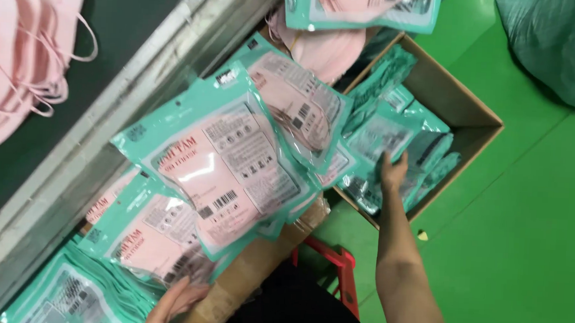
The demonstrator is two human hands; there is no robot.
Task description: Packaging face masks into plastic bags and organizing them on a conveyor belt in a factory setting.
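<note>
My left hand (175, 300) at the bottom grips the lower edge of a fanned stack of teal packets (222, 158) with pink masks showing through their clear windows. My right hand (392, 170) reaches into a brown cardboard box (464, 102) and rests on the teal packets (384, 134) packed inside it, fingers spread over them. Whether it grips one I cannot tell.
Loose pink masks (24, 56) lie on a dark conveyor belt with a metal rail (98, 138) at left. More teal packets (70, 294) are piled at bottom left. A red stool (341, 269) stands on the green floor. A large green bag (556, 44) sits top right.
</note>
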